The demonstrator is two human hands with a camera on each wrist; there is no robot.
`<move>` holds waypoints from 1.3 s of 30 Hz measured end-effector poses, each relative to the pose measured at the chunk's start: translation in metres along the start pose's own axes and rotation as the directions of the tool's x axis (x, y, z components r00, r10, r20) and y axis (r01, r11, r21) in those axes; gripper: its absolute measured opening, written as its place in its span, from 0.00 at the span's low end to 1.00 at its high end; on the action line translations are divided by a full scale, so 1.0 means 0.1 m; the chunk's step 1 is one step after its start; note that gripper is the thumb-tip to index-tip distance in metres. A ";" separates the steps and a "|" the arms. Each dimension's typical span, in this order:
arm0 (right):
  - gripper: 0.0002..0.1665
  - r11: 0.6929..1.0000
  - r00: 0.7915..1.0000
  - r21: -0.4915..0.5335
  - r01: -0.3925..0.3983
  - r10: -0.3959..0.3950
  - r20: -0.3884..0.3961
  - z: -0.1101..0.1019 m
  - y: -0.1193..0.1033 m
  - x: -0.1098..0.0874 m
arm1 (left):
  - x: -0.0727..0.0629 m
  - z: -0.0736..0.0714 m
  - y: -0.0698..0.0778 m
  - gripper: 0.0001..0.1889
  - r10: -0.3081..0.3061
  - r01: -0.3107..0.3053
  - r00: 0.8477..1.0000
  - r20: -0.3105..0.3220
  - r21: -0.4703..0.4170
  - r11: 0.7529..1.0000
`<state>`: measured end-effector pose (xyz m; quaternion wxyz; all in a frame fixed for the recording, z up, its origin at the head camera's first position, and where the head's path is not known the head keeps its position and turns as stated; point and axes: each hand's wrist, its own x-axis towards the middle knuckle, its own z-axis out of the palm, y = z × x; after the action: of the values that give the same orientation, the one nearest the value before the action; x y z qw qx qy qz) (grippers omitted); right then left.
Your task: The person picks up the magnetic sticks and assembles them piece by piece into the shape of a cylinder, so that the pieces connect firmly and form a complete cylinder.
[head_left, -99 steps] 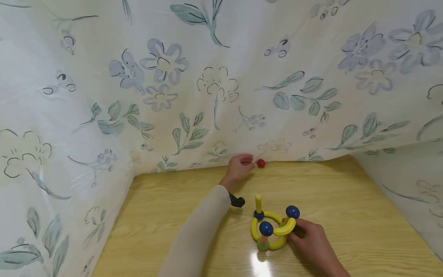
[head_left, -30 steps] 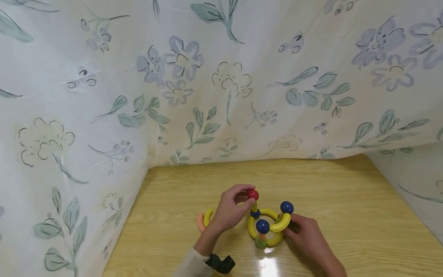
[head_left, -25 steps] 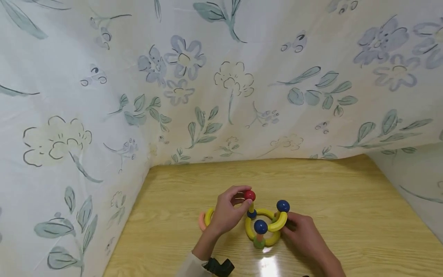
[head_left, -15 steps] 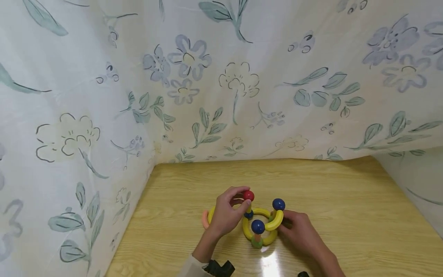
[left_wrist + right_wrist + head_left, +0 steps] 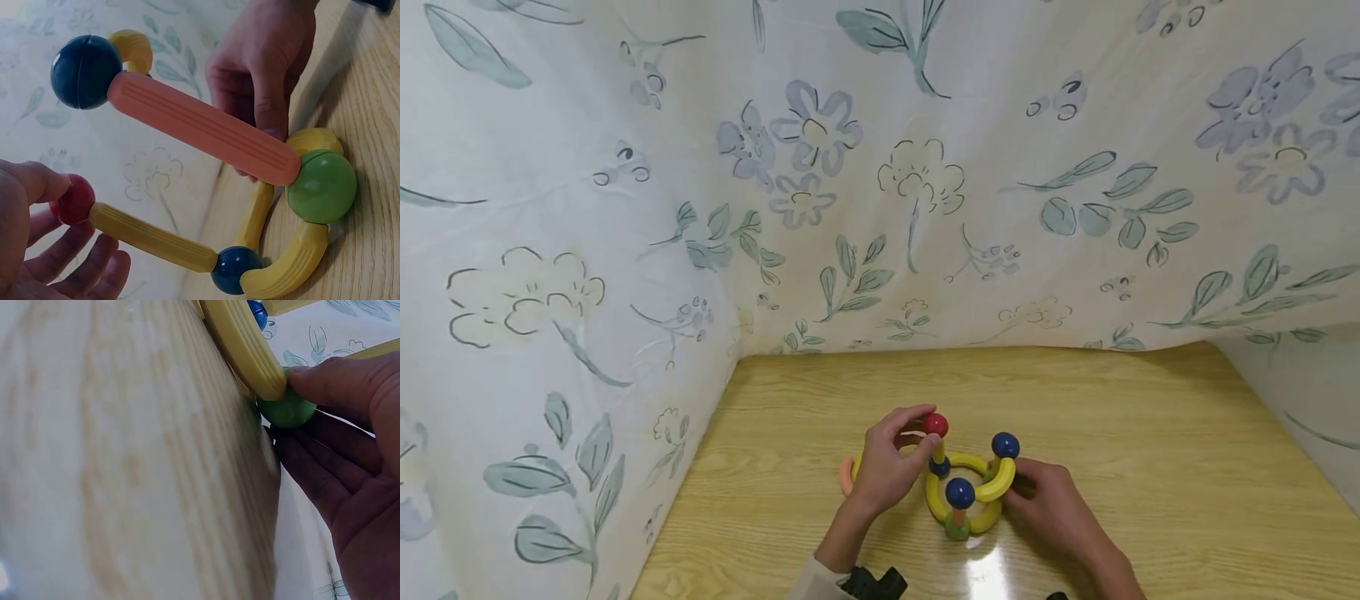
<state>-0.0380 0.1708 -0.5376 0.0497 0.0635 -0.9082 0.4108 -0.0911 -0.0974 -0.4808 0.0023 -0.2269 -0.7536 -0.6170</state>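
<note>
A ball-and-stick building toy stands on the table, its base a ring of curved yellow sticks (image 5: 934, 500) joined by balls. My left hand (image 5: 886, 467) pinches a red ball (image 5: 936, 424) between thumb and fingers. That ball touches the top of an upright yellow stick (image 5: 153, 237), whose foot meets a blue ball (image 5: 236, 269). At the ring's right side, my right hand (image 5: 1054, 508) grips a green ball (image 5: 287, 409) with thumb and fingers. A salmon stick (image 5: 206, 128) rises from another green ball (image 5: 322, 186). A curved yellow stick (image 5: 997, 483) links two upper blue balls (image 5: 960, 493).
Partly hidden behind my left hand lie a curved salmon piece (image 5: 846, 475) and a curved yellow piece. Floral cloth (image 5: 917, 250) hangs along the back and sides of the wooden table (image 5: 1112, 425).
My left hand took the red ball from beside the back cloth and brought it onto the yellow upright. Since then it has barely moved. My right hand keeps hold at the ring's right side.
</note>
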 end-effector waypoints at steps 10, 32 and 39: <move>0.16 1.000 1.000 0.004 -0.020 0.020 -0.020 0.07 -0.10 -0.12 | -0.16 -0.19 0.01 0.22 0.009 -0.009 1.000 0.011 -0.022 1.000; 0.15 1.000 0.998 -0.020 0.003 -0.004 -0.058 0.10 -0.07 -0.09 | -0.77 -1.79 -0.29 0.34 -0.500 0.499 0.864 0.055 -0.225 0.837; 0.15 1.000 0.999 -0.017 -0.012 0.011 -0.052 0.10 -0.07 -0.08 | -0.76 -1.74 -0.47 0.33 -0.592 0.587 0.802 0.072 -0.272 0.762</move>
<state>-0.0298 0.1592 -0.5401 0.0714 0.0474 -0.9105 0.4046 -0.0874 -0.2918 -0.5043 -0.2169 0.0292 -0.6911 -0.6888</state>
